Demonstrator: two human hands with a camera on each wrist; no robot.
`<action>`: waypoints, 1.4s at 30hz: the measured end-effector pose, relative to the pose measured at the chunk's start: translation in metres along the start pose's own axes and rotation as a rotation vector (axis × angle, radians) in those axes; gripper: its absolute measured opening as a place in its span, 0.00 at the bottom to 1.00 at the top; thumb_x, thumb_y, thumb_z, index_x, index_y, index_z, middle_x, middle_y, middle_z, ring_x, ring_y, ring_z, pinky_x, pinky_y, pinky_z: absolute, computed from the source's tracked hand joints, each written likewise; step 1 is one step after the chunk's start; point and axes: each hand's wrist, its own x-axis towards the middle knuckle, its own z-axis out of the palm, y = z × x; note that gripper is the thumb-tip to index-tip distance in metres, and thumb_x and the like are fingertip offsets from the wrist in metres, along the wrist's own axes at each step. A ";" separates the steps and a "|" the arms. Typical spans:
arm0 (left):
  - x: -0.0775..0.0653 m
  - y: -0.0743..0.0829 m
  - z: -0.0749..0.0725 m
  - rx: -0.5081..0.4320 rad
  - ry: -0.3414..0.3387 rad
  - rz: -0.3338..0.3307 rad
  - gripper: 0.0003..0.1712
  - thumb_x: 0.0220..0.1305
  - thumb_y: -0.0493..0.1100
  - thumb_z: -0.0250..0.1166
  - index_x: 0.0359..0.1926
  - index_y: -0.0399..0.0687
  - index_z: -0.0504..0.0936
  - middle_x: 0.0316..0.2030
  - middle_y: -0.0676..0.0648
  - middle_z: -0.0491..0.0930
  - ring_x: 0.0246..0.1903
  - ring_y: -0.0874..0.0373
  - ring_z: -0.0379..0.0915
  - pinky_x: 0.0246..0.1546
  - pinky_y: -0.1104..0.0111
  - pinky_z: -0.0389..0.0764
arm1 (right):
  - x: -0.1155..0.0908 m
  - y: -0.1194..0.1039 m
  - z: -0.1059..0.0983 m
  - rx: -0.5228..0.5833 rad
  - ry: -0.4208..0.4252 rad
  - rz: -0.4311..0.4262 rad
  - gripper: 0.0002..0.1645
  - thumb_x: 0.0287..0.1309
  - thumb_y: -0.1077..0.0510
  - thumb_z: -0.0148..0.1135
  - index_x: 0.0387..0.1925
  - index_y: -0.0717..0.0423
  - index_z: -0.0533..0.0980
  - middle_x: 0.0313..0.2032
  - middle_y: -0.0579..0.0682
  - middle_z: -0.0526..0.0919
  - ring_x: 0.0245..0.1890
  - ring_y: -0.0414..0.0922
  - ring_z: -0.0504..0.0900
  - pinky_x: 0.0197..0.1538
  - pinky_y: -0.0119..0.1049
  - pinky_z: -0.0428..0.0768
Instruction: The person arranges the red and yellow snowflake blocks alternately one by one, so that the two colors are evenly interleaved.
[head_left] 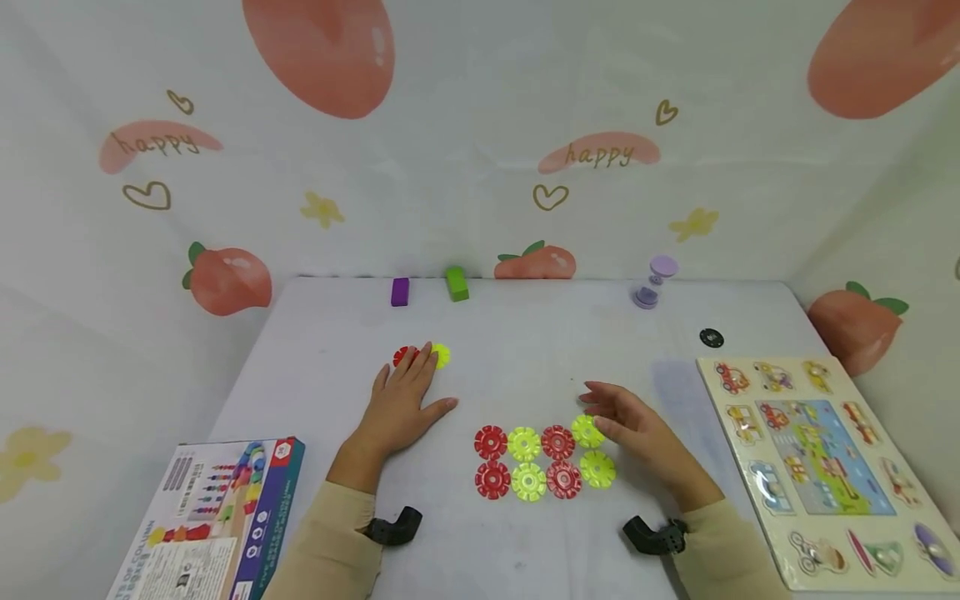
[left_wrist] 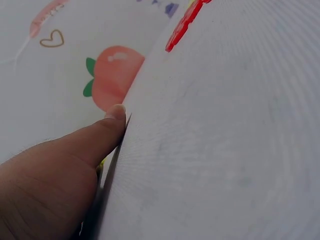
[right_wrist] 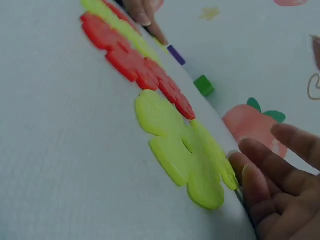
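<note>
Fingers of your left hand (head_left: 401,408) lie straight and unclenched, partly covering a red flower-shaped plastic disc (head_left: 400,356) and a neon-yellow flower-shaped plastic disc (head_left: 443,357) on the white table (head_left: 540,333); your right hand (head_left: 633,422), loosely bent and grasping nothing, is at the upper-right neon-yellow disc (head_left: 584,432) of a grid of eight discs (head_left: 552,449), two rows with columns alternating red and yellow; I cannot tell whether it touches; toward the far edge are a rectangular purple block (head_left: 401,292), a rectangular green block (head_left: 457,285) and a lilac hourglass (head_left: 647,297).

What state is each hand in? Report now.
Left hand: open, partly covering a red disc and a yellow disc.
Right hand: open, loosely bent beside another yellow disc.
</note>
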 end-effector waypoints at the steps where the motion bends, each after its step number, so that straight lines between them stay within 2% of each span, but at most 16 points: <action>1: 0.000 0.000 0.000 -0.007 0.000 0.001 0.51 0.61 0.74 0.48 0.75 0.52 0.48 0.74 0.54 0.40 0.72 0.53 0.31 0.66 0.44 0.35 | 0.000 0.002 0.001 -0.055 -0.005 0.008 0.32 0.64 0.56 0.60 0.68 0.53 0.63 0.61 0.53 0.72 0.59 0.52 0.71 0.56 0.38 0.71; 3: -0.001 0.000 0.000 -0.011 -0.001 0.001 0.51 0.61 0.74 0.49 0.75 0.52 0.48 0.75 0.54 0.39 0.72 0.53 0.31 0.66 0.44 0.35 | 0.000 0.005 0.006 -0.173 -0.018 0.020 0.36 0.59 0.50 0.66 0.67 0.49 0.65 0.61 0.46 0.71 0.60 0.47 0.69 0.58 0.42 0.69; 6: -0.001 -0.001 0.000 -0.008 -0.001 -0.001 0.51 0.61 0.74 0.49 0.75 0.52 0.47 0.75 0.54 0.39 0.72 0.53 0.31 0.66 0.44 0.34 | 0.001 0.004 0.014 -0.359 -0.047 0.007 0.38 0.52 0.45 0.71 0.64 0.45 0.69 0.63 0.42 0.68 0.62 0.46 0.63 0.60 0.53 0.65; 9: -0.002 -0.002 0.000 -0.001 0.002 -0.001 0.51 0.61 0.74 0.48 0.75 0.53 0.47 0.75 0.54 0.38 0.72 0.53 0.30 0.66 0.45 0.34 | 0.003 0.001 0.023 -0.496 -0.051 -0.035 0.32 0.52 0.46 0.71 0.59 0.44 0.74 0.62 0.45 0.66 0.62 0.50 0.59 0.59 0.58 0.64; 12: -0.002 -0.002 0.000 0.000 0.006 0.004 0.51 0.61 0.74 0.47 0.76 0.53 0.47 0.75 0.54 0.38 0.72 0.53 0.31 0.66 0.45 0.34 | 0.005 0.000 0.029 -0.563 -0.021 -0.062 0.23 0.51 0.51 0.72 0.51 0.44 0.78 0.61 0.48 0.67 0.59 0.51 0.60 0.56 0.57 0.65; 16: -0.002 -0.002 0.001 -0.006 0.014 0.007 0.51 0.61 0.74 0.47 0.75 0.53 0.47 0.75 0.54 0.39 0.72 0.53 0.31 0.66 0.45 0.34 | 0.006 -0.001 0.035 -0.582 0.022 -0.055 0.14 0.50 0.56 0.74 0.39 0.42 0.79 0.57 0.46 0.71 0.56 0.50 0.62 0.54 0.54 0.66; 19: -0.002 -0.002 0.002 -0.012 0.015 0.011 0.51 0.61 0.74 0.48 0.75 0.52 0.48 0.74 0.53 0.39 0.72 0.53 0.32 0.66 0.45 0.34 | 0.007 -0.002 0.037 -0.581 0.033 -0.043 0.16 0.49 0.58 0.74 0.41 0.43 0.78 0.53 0.42 0.73 0.54 0.48 0.64 0.54 0.51 0.68; 22: -0.001 -0.002 0.002 -0.013 0.016 0.013 0.51 0.61 0.74 0.48 0.75 0.52 0.48 0.74 0.53 0.40 0.72 0.52 0.31 0.66 0.44 0.34 | 0.008 -0.004 0.037 -0.604 0.016 -0.047 0.23 0.50 0.57 0.73 0.50 0.44 0.79 0.52 0.40 0.72 0.54 0.46 0.64 0.53 0.50 0.68; 24: -0.001 -0.002 0.002 -0.010 0.019 0.014 0.51 0.61 0.74 0.48 0.75 0.52 0.48 0.75 0.53 0.40 0.72 0.52 0.32 0.66 0.44 0.34 | 0.009 -0.006 0.038 -0.629 0.002 -0.049 0.25 0.50 0.56 0.73 0.52 0.43 0.79 0.53 0.41 0.71 0.53 0.46 0.63 0.52 0.49 0.68; 28: -0.001 -0.003 0.002 -0.012 0.018 0.011 0.51 0.61 0.74 0.48 0.75 0.52 0.48 0.74 0.53 0.40 0.72 0.52 0.32 0.66 0.44 0.34 | 0.011 -0.008 0.039 -0.643 -0.008 -0.042 0.19 0.50 0.56 0.73 0.46 0.45 0.80 0.52 0.43 0.71 0.53 0.49 0.64 0.53 0.54 0.64; 32: -0.001 -0.004 0.003 -0.007 0.010 0.013 0.51 0.61 0.75 0.47 0.75 0.52 0.47 0.74 0.54 0.39 0.72 0.52 0.31 0.66 0.45 0.34 | 0.012 -0.009 0.041 -0.648 0.004 -0.006 0.15 0.51 0.57 0.72 0.40 0.42 0.77 0.49 0.39 0.73 0.53 0.49 0.65 0.51 0.55 0.60; 34: -0.001 -0.004 0.004 -0.002 0.007 0.014 0.51 0.61 0.75 0.46 0.75 0.53 0.47 0.75 0.54 0.39 0.72 0.53 0.31 0.66 0.45 0.34 | 0.013 -0.010 0.041 -0.663 -0.004 -0.002 0.16 0.52 0.57 0.71 0.43 0.41 0.78 0.49 0.37 0.74 0.53 0.48 0.65 0.48 0.54 0.60; 38: 0.000 -0.005 0.005 0.003 0.011 0.013 0.52 0.61 0.75 0.46 0.75 0.53 0.47 0.75 0.54 0.38 0.72 0.53 0.30 0.66 0.45 0.33 | 0.014 -0.014 0.040 -0.703 -0.059 -0.007 0.26 0.53 0.54 0.69 0.56 0.39 0.77 0.52 0.37 0.70 0.54 0.47 0.64 0.47 0.51 0.60; 42: 0.000 -0.005 0.004 0.003 0.016 0.016 0.51 0.61 0.75 0.47 0.75 0.52 0.47 0.75 0.54 0.39 0.72 0.53 0.31 0.66 0.45 0.33 | 0.016 -0.020 0.039 -0.725 -0.097 0.015 0.27 0.52 0.48 0.70 0.56 0.38 0.77 0.53 0.38 0.68 0.54 0.45 0.63 0.49 0.50 0.59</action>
